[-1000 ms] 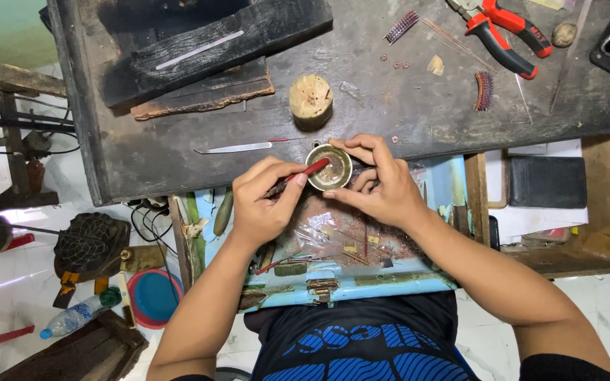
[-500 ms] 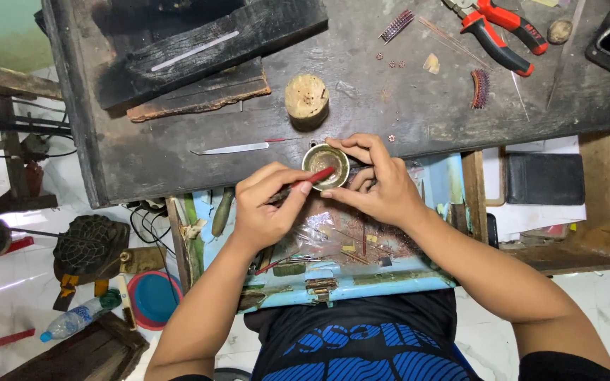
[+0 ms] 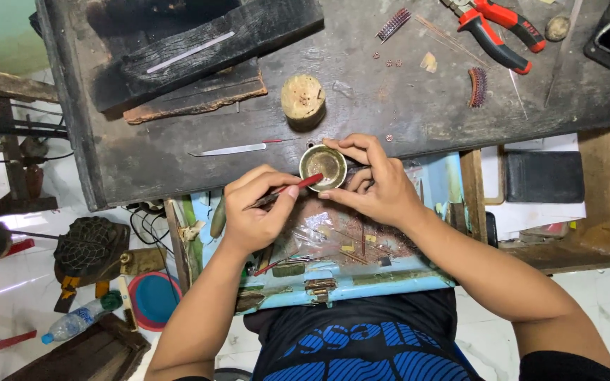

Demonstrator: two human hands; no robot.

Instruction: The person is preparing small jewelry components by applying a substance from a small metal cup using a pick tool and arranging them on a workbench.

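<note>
Hands meet at the near edge of the dark counter [image 3: 178, 169]. Right hand [image 3: 375, 185] grips a small round brass cup [image 3: 323, 166], fingers curled around its rim and side, thumb pressed below it. The cup sits right at the counter's near edge, mouth up, tipped a little toward the left hand. Left hand [image 3: 255, 212] pinches a thin red-tipped tool [image 3: 287, 192] between thumb and forefinger, the other fingers folded in beneath; the red tip touches the cup's near rim. Just beyond the cup stands a pale wooden block [image 3: 303, 99] with small holes in its top. Left of the cup a slim metal blade [image 3: 229, 149] lies flat on the counter. Far right, red-handled pliers [image 3: 494, 27] rest near a small curved reddish comb-like piece [image 3: 477, 86]. Far left, a black slab [image 3: 206, 42] carries a thin silver strip. Below the hands, an open light-blue drawer [image 3: 347, 282] juts out over the person's lap, full of small scraps and wires. Down on the floor at the left sit a blue bowl [image 3: 153, 300] and a plastic bottle [image 3: 79, 321].
</note>
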